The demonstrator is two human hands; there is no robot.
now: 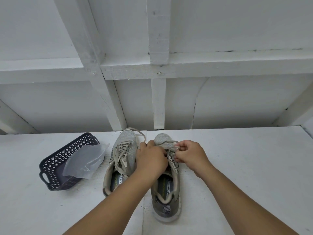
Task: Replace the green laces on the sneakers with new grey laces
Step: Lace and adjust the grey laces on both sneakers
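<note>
Two grey-green sneakers stand side by side on a white surface, toes pointing away. The left sneaker [121, 156] is laced with a pale lace, one loop trailing past its toe. My left hand [150, 158] is curled over the lacing area of the right sneaker [166, 189], gripping the pale lace [171, 144] there. My right hand [189, 154] pinches the other side of that lace just above the eyelets. The lace runs taut between both hands. Much of the right sneaker's tongue is hidden by my hands.
A dark perforated plastic basket [55, 167] lies to the left of the sneakers, with a clear plastic bag [84, 162] spilling over its near edge. A white panelled wall [159, 102] rises directly behind the shoes. The white surface [245, 167] extends to the right.
</note>
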